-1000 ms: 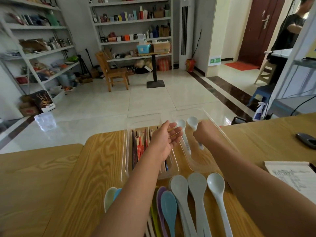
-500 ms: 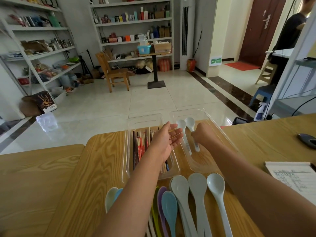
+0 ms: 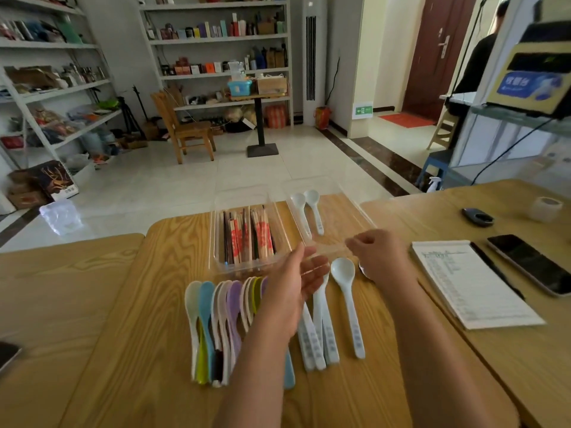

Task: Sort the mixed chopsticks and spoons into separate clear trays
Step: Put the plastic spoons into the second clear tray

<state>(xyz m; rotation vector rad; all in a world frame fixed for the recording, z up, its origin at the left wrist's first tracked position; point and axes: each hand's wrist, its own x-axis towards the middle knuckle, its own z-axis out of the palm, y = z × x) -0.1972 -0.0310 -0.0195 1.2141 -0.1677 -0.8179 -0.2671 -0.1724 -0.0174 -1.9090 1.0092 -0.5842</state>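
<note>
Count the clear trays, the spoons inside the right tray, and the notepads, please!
Clear trays: 2
Spoons in the right tray: 2
Notepads: 1
Total: 5

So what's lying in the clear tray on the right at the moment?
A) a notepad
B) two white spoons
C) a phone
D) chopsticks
B: two white spoons lie side by side in the right tray, while the chopsticks sit in the left tray.
</note>
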